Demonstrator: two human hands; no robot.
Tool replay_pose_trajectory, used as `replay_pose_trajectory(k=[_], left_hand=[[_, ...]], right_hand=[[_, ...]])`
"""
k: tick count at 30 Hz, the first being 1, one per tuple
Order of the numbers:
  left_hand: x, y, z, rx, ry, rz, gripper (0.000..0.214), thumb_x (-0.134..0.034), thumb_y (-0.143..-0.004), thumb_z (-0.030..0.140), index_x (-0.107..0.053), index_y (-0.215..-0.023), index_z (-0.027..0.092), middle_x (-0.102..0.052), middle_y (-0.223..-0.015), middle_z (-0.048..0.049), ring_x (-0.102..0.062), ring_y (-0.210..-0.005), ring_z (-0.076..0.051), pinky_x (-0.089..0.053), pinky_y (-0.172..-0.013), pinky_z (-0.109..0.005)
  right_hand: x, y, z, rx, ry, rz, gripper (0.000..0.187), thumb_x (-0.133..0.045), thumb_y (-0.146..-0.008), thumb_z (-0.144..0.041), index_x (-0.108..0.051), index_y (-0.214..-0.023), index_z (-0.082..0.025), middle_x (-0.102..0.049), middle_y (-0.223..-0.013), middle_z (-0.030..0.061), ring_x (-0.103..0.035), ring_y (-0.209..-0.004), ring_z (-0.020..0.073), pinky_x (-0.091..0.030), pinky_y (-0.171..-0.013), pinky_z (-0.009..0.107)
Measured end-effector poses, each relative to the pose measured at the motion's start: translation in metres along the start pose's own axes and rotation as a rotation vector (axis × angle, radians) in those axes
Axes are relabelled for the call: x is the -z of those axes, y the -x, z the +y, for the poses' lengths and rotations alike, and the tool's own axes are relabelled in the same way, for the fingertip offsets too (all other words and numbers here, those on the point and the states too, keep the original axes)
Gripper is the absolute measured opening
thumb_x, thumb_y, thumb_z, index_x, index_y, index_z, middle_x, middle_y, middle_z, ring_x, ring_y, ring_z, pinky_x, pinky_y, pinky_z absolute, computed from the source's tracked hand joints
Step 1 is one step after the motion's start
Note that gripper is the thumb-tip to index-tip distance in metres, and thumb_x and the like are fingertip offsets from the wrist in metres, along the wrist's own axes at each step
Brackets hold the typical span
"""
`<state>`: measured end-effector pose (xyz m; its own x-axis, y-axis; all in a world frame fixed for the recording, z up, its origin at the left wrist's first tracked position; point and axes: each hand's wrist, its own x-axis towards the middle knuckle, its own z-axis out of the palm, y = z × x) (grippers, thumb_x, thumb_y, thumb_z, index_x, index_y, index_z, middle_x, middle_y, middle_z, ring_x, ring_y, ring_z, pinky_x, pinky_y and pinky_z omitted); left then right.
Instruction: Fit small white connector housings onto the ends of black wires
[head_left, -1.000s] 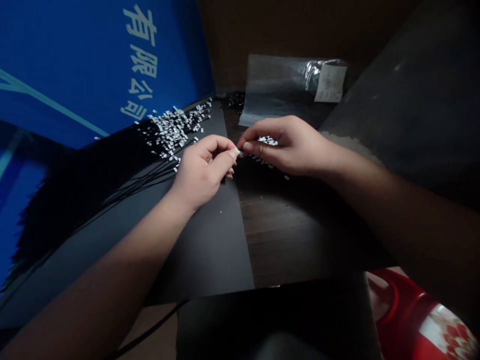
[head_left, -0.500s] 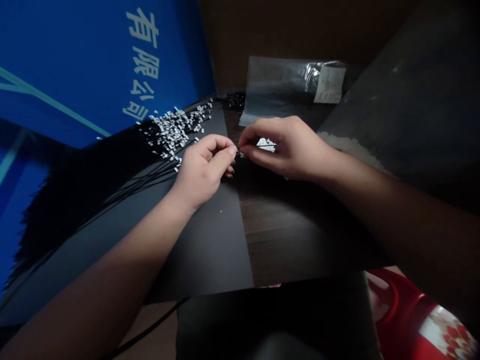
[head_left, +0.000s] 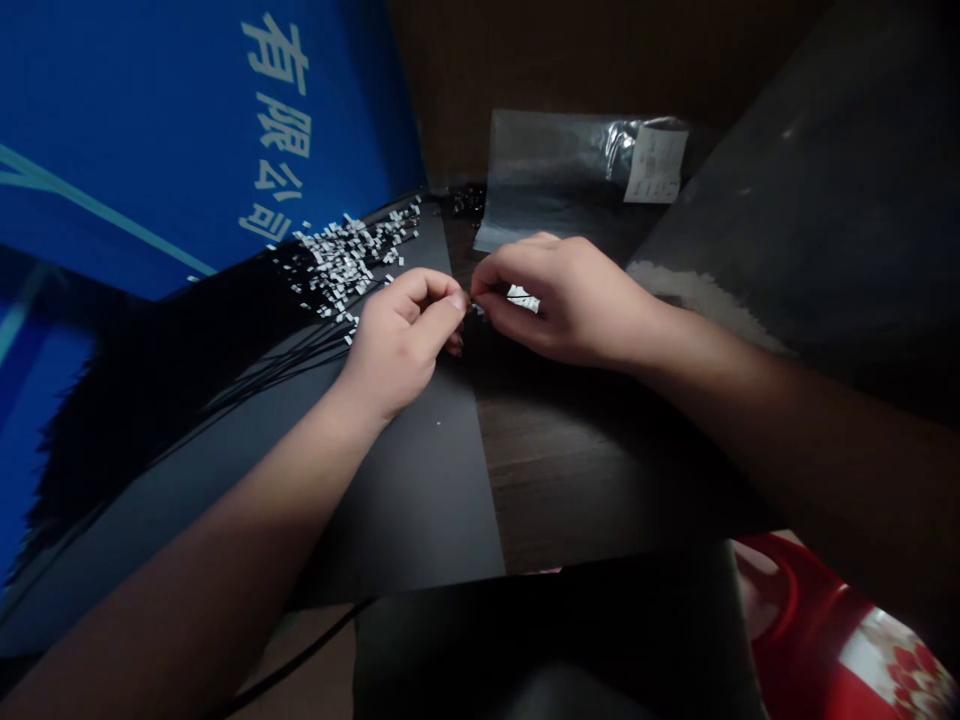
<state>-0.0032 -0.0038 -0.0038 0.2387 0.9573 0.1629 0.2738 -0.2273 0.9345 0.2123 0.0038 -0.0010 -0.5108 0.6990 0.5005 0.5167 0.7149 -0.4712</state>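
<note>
My left hand (head_left: 401,340) is closed, thumb and index finger pinched together; whatever is between their tips is too small to make out. Close beside it, fingertips nearly touching, my right hand (head_left: 562,295) pinches a thin black wire (head_left: 517,297) that shows in the gap between thumb and fingers. To the left of my hands lies a big bundle of black wires (head_left: 150,380), with many small white end pieces (head_left: 349,255) at the near-hand end. Small white pieces (head_left: 529,302) are partly hidden behind my right hand.
A clear plastic bag (head_left: 555,170) with a white label lies at the back. Another bag of pale pieces (head_left: 705,295) is at the right. A blue printed panel (head_left: 150,120) borders the left. A grey sheet (head_left: 405,500) covers part of the dark wooden table (head_left: 570,470).
Both hands stay pinched together at the same place. My right hand has tilted slightly, and less of the wire and white pieces shows through its fingers. The whole view has shifted a little.
</note>
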Motion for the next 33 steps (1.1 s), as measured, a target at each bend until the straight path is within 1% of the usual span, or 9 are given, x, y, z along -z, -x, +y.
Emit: replay_pose_trajectory(k=[7,12,16,20,23,26,33], left_hand=[[0.0019,-0.0006,-0.0016,-0.001,-0.018,-0.003,0.009,-0.069,-0.092,0.032,-0.065,-0.087,0.025,-0.066,-0.071,0.0002,-0.065,-0.067,-0.019,-0.058,-0.068,-0.033],[0.0028,-0.0019,-0.005,0.024,0.028,0.001,0.008,-0.069,-0.092,0.031,-0.066,-0.087,0.025,-0.065,-0.072,-0.0002,-0.065,-0.067,-0.019,-0.06,-0.069,-0.034],[0.0023,-0.0014,-0.0062,0.014,0.067,0.009,0.007,-0.069,-0.092,0.029,-0.067,-0.088,0.025,-0.065,-0.072,0.0002,-0.065,-0.066,-0.018,-0.059,-0.068,-0.033],[0.001,-0.0007,-0.0069,0.024,0.057,0.024,0.008,-0.071,-0.093,0.031,-0.068,-0.09,0.025,-0.066,-0.073,-0.0003,-0.066,-0.067,-0.018,-0.06,-0.068,-0.032],[0.0001,-0.0013,-0.0076,0.052,0.073,0.033,0.008,-0.071,-0.094,0.033,-0.069,-0.094,0.025,-0.069,-0.078,-0.0014,-0.067,-0.068,-0.017,-0.061,-0.066,-0.03],[-0.0008,-0.0024,-0.0077,0.073,0.113,0.039,0.009,-0.072,-0.092,0.03,-0.07,-0.097,0.024,-0.071,-0.085,-0.0021,-0.067,-0.069,-0.016,-0.061,-0.063,-0.028],[-0.0031,-0.0026,-0.0054,0.003,0.15,0.008,0.012,-0.074,-0.086,0.021,-0.07,-0.097,0.02,-0.067,-0.081,0.0015,-0.062,-0.063,-0.012,-0.059,-0.059,-0.024]], right_hand=[[0.0014,0.0005,-0.0022,-0.031,-0.024,-0.003,0.009,-0.065,-0.096,-0.022,-0.074,-0.098,-0.02,-0.078,-0.094,0.0063,-0.067,-0.085,0.023,-0.046,-0.083,0.034],[0.0007,-0.0003,-0.0004,-0.042,-0.04,-0.007,0.012,-0.065,-0.096,-0.023,-0.076,-0.102,-0.02,-0.079,-0.095,0.0059,-0.068,-0.085,0.0223,-0.046,-0.081,0.033],[-0.0002,-0.0001,-0.0002,-0.043,-0.023,-0.003,0.014,-0.064,-0.096,-0.022,-0.076,-0.101,-0.019,-0.079,-0.095,0.0065,-0.068,-0.085,0.0227,-0.045,-0.081,0.033],[-0.0008,0.0002,-0.0002,-0.041,-0.01,0.001,0.014,-0.065,-0.095,-0.022,-0.076,-0.102,-0.02,-0.078,-0.094,0.0062,-0.067,-0.085,0.023,-0.045,-0.082,0.034],[-0.0017,0.0004,-0.0006,-0.074,-0.008,0.034,0.014,-0.065,-0.095,-0.022,-0.076,-0.102,-0.02,-0.079,-0.095,0.0062,-0.068,-0.087,0.0232,-0.046,-0.083,0.033],[-0.0026,0.0006,-0.0011,-0.118,-0.015,0.065,0.014,-0.065,-0.096,-0.023,-0.076,-0.104,-0.02,-0.08,-0.096,0.0065,-0.07,-0.088,0.023,-0.048,-0.082,0.033],[-0.0036,0.0014,-0.0014,-0.13,-0.003,0.09,0.016,-0.063,-0.097,-0.022,-0.076,-0.106,-0.018,-0.08,-0.095,0.0056,-0.072,-0.085,0.0212,-0.048,-0.08,0.031]])
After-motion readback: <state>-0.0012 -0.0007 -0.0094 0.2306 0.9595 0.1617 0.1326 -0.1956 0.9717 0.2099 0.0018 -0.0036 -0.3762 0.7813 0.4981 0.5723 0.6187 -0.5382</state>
